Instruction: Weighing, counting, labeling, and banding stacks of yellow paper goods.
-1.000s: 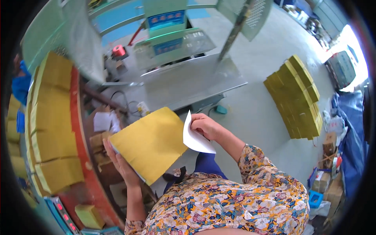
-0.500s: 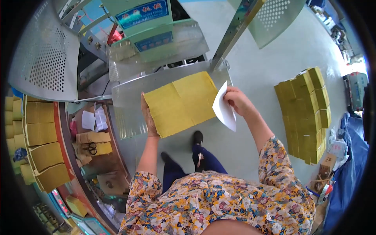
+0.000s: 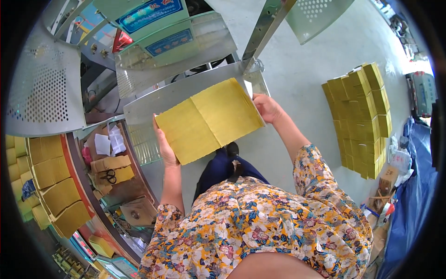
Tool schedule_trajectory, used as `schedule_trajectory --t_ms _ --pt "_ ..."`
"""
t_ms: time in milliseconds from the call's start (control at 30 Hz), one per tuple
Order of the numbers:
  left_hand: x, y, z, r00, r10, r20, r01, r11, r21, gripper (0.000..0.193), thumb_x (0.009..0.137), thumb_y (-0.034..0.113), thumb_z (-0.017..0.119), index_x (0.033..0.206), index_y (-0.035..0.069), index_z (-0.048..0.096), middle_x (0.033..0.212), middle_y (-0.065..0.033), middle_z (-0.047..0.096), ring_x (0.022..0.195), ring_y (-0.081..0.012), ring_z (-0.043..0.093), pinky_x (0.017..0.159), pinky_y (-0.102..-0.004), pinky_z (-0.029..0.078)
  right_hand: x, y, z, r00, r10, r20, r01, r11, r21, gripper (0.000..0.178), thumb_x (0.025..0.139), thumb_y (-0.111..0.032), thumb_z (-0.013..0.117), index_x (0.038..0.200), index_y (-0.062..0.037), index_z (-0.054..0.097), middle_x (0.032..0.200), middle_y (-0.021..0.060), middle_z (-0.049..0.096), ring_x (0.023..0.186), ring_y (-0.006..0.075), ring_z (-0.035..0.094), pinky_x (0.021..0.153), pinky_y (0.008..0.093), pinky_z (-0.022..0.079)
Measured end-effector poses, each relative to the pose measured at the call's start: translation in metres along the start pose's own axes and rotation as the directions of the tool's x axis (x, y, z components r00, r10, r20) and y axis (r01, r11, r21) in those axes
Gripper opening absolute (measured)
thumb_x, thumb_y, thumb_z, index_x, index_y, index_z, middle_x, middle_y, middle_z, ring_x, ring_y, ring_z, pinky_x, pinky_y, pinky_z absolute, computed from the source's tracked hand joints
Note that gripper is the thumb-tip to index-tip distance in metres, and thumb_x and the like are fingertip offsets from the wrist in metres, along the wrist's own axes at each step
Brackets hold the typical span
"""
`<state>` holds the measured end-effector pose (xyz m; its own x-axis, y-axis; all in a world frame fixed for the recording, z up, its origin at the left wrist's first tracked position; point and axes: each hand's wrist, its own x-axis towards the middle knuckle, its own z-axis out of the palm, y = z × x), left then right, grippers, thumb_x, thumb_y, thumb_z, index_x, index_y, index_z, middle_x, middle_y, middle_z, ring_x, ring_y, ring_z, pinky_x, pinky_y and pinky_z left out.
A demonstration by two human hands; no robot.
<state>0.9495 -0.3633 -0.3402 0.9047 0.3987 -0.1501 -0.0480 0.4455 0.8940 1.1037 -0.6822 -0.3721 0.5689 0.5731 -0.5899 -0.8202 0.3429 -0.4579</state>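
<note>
A stack of yellow paper [image 3: 209, 122], creased across its middle, is held up in front of me, tilted, over the metal table. My left hand [image 3: 167, 148] grips its left end, thumb on the near side and the other fingers mostly hidden underneath. At the right end, my right hand [image 3: 268, 109] is closed on a white paper sheet [image 3: 249, 88], pressed against the stack's edge. Only a narrow strip of that sheet shows; the rest is behind the yellow paper.
Beyond the stack stands a green machine [image 3: 153, 21] with a metal table [image 3: 139, 116]. Yellow bundles [image 3: 360, 123] are piled on the floor at right. On the left, a shelf holds scissors [image 3: 108, 176] and papers; more yellow stacks [image 3: 52, 171] lie beside it. A blue tarp [image 3: 409, 186] hangs far right.
My right hand has brought the white sheet in from beside the stack to its right edge, mostly behind it. The view has shifted, and my feet have drawn nearer the table.
</note>
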Motion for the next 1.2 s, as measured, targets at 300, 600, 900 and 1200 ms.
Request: schedule_trajectory --t_ms 300,600,900,1200 --pt "-0.007 0.005 0.006 0.995 -0.05 -0.091 0.055 0.997 0.052 0.061 0.102 0.045 0.039 0.154 0.016 0.022 0.151 -0.0075 0.033 0.138 -0.0245 0.034 0.112 -0.0401 0.032 -0.004 0.002 0.035 0.972 -0.173 -0.162 0.099 0.918 -0.383 0.049 0.081 -0.001 0.051 0.13 0.0042 0.052 0.109 0.0119 0.065 0.091 0.0181 0.065 0.082 0.0305 0.054" --pt "-0.002 0.021 0.028 0.993 -0.043 -0.108 0.054 0.994 0.095 0.059 0.098 0.027 0.038 0.154 0.015 0.023 0.153 -0.0105 0.031 0.14 -0.024 0.031 0.115 -0.0393 0.026 -0.009 0.016 0.027 0.806 -0.588 -0.061 0.193 0.359 -0.913 0.031 0.086 -0.012 0.068 0.117 -0.0083 0.066 0.113 0.0073 0.065 0.089 0.016 0.064 0.082 0.0279 0.051" --pt "0.0 0.034 0.005 0.988 -0.073 -0.134 0.07 0.997 -0.032 0.055 0.095 0.021 0.037 0.149 0.013 0.031 0.147 -0.0103 0.037 0.134 -0.0245 0.039 0.113 -0.0409 0.032 -0.018 0.024 0.057 0.931 -0.354 -0.089 0.236 0.77 -0.593 0.03 0.096 -0.02 0.057 0.119 -0.0022 0.064 0.115 0.0059 0.064 0.095 0.012 0.061 0.083 0.0263 0.049" --pt "0.01 0.032 -0.012 0.981 -0.128 -0.144 0.118 0.99 -0.076 0.046 0.1 0.029 0.033 0.141 0.01 0.041 0.136 -0.0074 0.048 0.127 -0.023 0.046 0.108 -0.0395 0.038 -0.043 0.02 0.075 0.895 -0.443 0.05 0.388 0.721 -0.574 0.047 0.096 -0.031 0.055 0.131 0.0006 0.055 0.121 0.0098 0.062 0.111 0.0161 0.056 0.099 0.0305 0.041"
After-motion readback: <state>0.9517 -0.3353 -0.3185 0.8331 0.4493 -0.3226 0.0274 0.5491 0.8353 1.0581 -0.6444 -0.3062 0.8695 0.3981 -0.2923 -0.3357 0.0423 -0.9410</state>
